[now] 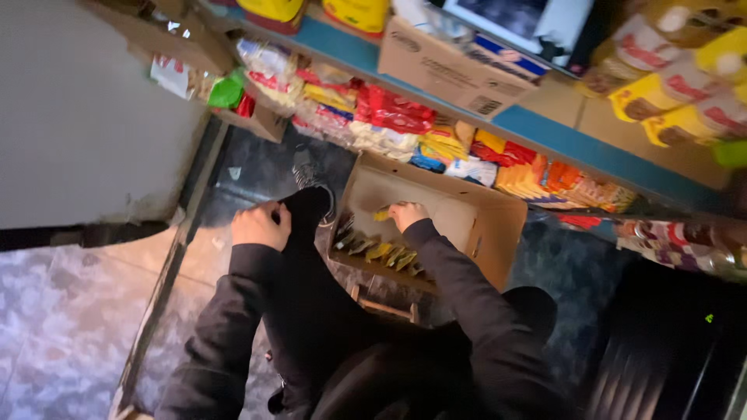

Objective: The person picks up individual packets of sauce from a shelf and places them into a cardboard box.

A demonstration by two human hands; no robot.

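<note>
Shelving runs diagonally across the upper view. The lower blue-edged shelf point(545, 134) carries a dense row of soft snack packets point(389, 117) in red, yellow, white and orange; exact count cannot be told. Above them sits one closed brown cardboard carton point(443, 66) with a dark label patch on its side. At upper right, yellow and white wrapped packs point(669, 85) are stacked.

One open brown cardboard box point(467, 214) stands on the dark floor below the shelf, flaps raised. Along its near wall lies a row of small yellow-green packets point(381, 250), roughly six; blur prevents a firm count.

The right hand point(406, 214) is inside the box, its grip closed on one small yellow packet point(381, 215), held above the row and just left of the fingers.

The left hand point(261, 225) rests on the person's black-clad knee point(307, 214), fingers curled together, holding nothing visible, just outside the box's left wall.
</note>
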